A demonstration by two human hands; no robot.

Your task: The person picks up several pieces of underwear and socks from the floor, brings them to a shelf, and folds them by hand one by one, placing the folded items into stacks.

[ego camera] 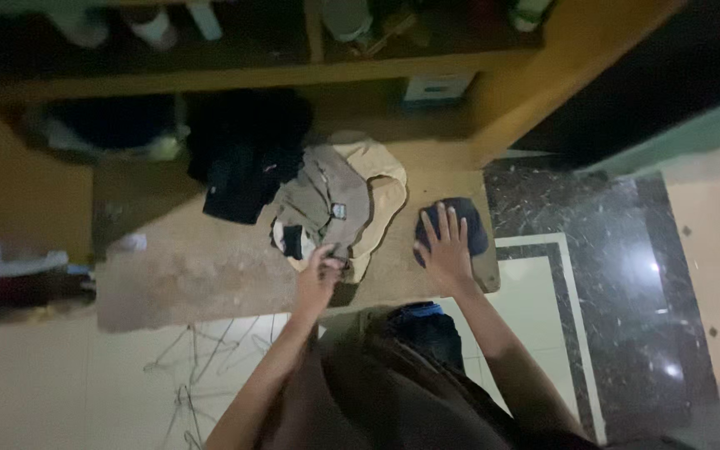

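left hand: fingers pinching crumpled grey-and-tan cloth garment pile | right hand: fingers spread flat on folded dark blue cloth | brown speckled bench beneath both

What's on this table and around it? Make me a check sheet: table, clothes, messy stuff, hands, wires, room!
Surface: brownish table top, partly bare.
Job's things: folded dark blue cloth; grey-brown garment on a tan garment.
Clutter: dark clothes pile at the back.
Grippers: left hand pinches the grey-brown garment's edge; right hand lies flat, fingers spread, on the dark blue cloth.
Cables: nothing seen.
Surroundings: wire hangers on the pale floor; wooden shelf with blurry items; dark marble floor border.
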